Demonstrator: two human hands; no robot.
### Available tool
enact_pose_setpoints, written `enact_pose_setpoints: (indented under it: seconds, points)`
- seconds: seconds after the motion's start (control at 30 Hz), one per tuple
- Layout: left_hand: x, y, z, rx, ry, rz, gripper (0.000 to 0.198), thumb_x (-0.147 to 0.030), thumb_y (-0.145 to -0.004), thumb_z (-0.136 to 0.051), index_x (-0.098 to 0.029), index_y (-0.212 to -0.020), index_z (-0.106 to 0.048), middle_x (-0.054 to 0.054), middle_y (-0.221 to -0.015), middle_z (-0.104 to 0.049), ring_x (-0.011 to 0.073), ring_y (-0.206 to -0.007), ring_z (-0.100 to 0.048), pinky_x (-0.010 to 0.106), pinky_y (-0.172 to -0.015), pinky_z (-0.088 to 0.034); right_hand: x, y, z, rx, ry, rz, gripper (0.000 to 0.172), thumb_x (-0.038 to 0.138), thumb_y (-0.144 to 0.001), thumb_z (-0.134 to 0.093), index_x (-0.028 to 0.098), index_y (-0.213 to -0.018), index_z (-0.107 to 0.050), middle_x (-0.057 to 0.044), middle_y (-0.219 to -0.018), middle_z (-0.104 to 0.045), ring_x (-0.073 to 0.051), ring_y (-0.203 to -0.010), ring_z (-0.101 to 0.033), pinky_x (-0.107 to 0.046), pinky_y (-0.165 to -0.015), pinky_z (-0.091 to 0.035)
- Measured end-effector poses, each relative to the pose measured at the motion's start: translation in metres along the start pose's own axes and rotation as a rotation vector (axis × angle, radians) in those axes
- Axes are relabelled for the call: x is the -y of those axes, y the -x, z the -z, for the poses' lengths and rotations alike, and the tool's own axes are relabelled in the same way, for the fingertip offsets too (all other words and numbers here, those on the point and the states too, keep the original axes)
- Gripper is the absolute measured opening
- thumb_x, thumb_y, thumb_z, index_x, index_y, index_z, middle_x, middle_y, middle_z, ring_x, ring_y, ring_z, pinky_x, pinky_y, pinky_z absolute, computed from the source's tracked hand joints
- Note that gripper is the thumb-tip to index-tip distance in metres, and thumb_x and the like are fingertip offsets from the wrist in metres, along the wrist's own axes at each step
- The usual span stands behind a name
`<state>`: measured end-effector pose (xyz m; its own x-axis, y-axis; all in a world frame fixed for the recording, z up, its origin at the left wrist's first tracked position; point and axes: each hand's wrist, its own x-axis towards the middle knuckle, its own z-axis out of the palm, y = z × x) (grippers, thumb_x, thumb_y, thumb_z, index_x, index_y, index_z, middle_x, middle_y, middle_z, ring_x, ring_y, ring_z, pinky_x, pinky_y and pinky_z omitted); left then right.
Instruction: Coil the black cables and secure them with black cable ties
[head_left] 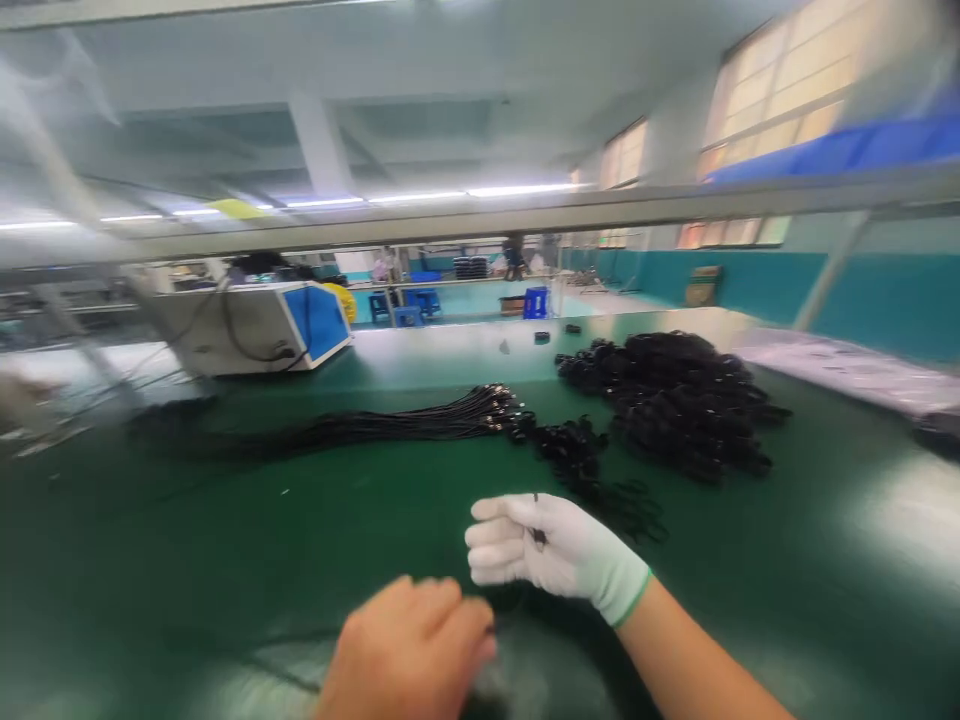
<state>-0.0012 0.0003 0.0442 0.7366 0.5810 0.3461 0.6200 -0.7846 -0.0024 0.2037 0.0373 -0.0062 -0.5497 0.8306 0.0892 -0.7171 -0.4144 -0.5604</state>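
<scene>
My left hand (409, 650) is bare and smeared by motion at the bottom of the view, its fingers curled closed. A blurred black cable (281, 660) runs towards it from the left, and a dark bit shows by the thumb. To its right, my right hand (555, 550) wears a white glove with a green cuff. Its fingers are bent together, with a small black piece (538, 538) against the palm under the thumb. Beyond the hands lies a bundle of black cables (405, 422) with shiny metal ends. Beside these ends are small loose black coils (574, 450).
A large heap of black coiled cables (682, 400) lies at the right on the green table (360, 510). A white and blue machine (262, 325) stands at the back left. A shelf rail (450, 222) crosses above the table. Pale plastic sheeting (847, 365) lies at the far right.
</scene>
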Motion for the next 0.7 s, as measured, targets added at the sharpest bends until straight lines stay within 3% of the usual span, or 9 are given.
enact_pose_setpoints:
  seconds: [0.07,0.13,0.27,0.43,0.57,0.7]
  points:
    - [0.014,-0.018,0.02,0.016,0.077,0.09,0.021,-0.028,-0.089,-0.047,-0.025,-0.082,-0.066,-0.001,-0.074,-0.063,0.0142,-0.064,-0.055,0.025,-0.059,-0.038,-0.013,0.001,-0.006,0.07,0.08,-0.115,0.038,0.033,-0.087,-0.054,0.002,-0.108,-0.054,-0.018,-0.091,-0.063,-0.026,-0.083,-0.065,-0.051,-0.086,-0.039]
    - [0.025,-0.033,0.031,0.059,0.232,0.177,0.017,-0.026,-0.087,-0.05,-0.025,-0.081,-0.066,-0.003,-0.076,-0.062,0.0123,-0.068,-0.055,0.022,-0.06,-0.038,-0.021,0.004,-0.013,0.149,0.133,-0.194,0.042,0.039,-0.084,-0.057,0.005,-0.108,-0.055,-0.018,-0.095,-0.063,-0.027,-0.085,-0.065,-0.05,-0.087,-0.04]
    - [0.03,-0.049,0.031,0.085,0.463,0.253,0.014,-0.022,-0.083,-0.053,-0.024,-0.078,-0.066,-0.005,-0.076,-0.06,0.0094,-0.068,-0.054,0.02,-0.062,-0.038,-0.03,0.008,-0.02,0.216,0.121,-0.24,0.045,0.041,-0.081,-0.061,0.008,-0.11,-0.054,-0.019,-0.1,-0.064,-0.028,-0.09,-0.065,-0.052,-0.087,-0.04]
    - [0.036,-0.059,0.009,0.133,0.562,0.278,0.014,-0.026,-0.081,-0.055,-0.022,-0.077,-0.067,-0.004,-0.076,-0.062,0.0115,-0.07,-0.055,0.021,-0.063,-0.039,-0.039,0.009,-0.02,0.22,0.082,-0.234,0.048,0.037,-0.079,-0.062,0.006,-0.115,-0.052,-0.018,-0.099,-0.064,-0.029,-0.09,-0.065,-0.055,-0.085,-0.041]
    - [0.035,-0.044,-0.026,0.224,0.665,0.326,0.026,-0.022,-0.087,-0.041,-0.017,-0.078,-0.065,-0.001,-0.077,-0.067,0.015,-0.074,-0.06,0.022,-0.063,-0.042,-0.028,0.006,-0.026,0.123,-0.005,-0.096,0.042,0.039,-0.076,-0.066,0.011,-0.105,-0.055,-0.005,-0.08,-0.061,-0.018,-0.073,-0.061,-0.049,-0.082,-0.044]
    - [0.014,-0.007,-0.055,0.238,0.339,0.293,0.023,-0.014,-0.086,-0.041,-0.02,-0.091,-0.062,0.001,-0.085,-0.069,0.0172,-0.072,-0.062,0.024,-0.059,-0.04,-0.016,0.0,-0.027,-0.066,-0.03,0.124,0.028,0.035,-0.079,-0.065,0.014,-0.096,-0.057,0.002,-0.069,-0.052,-0.01,-0.062,-0.051,-0.04,-0.08,-0.044]
